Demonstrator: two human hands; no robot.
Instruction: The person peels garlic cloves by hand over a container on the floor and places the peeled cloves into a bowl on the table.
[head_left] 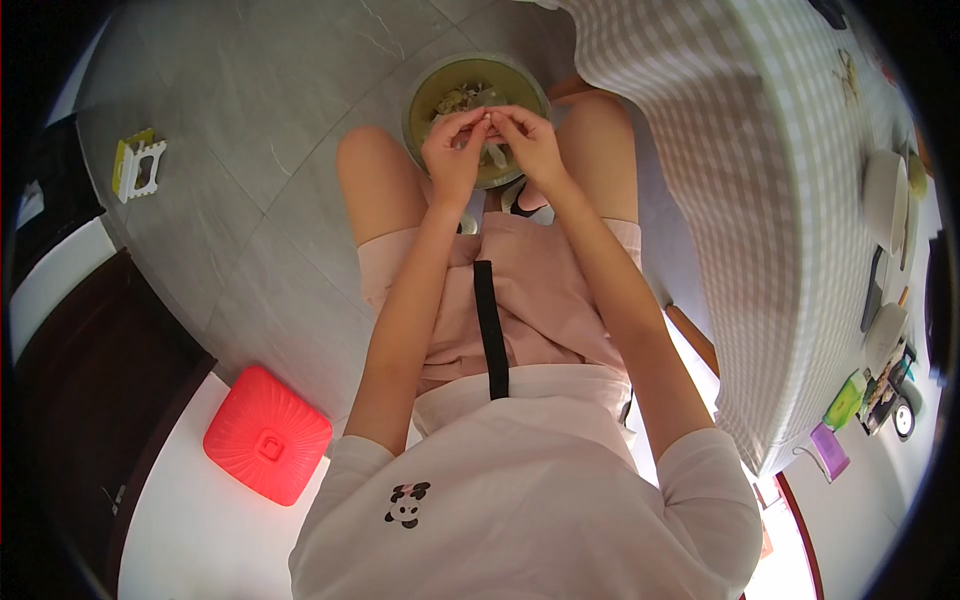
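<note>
My left hand [457, 140] and my right hand [525, 140] meet above a round bin [420, 97] that stands on the floor between my knees. The fingertips of both hands are pinched together around something small and whitish, too small to name. Inside the bin lie pale scraps [460, 97] and some whitish pieces, partly hidden under my hands.
At the right hangs a checked tablecloth [740, 200] over a table holding a white bowl [884, 202], a green packet [846, 398] and a small clock [903, 420]. On the left are a red lidded container [268, 436] and a small white-and-green stool [140, 167].
</note>
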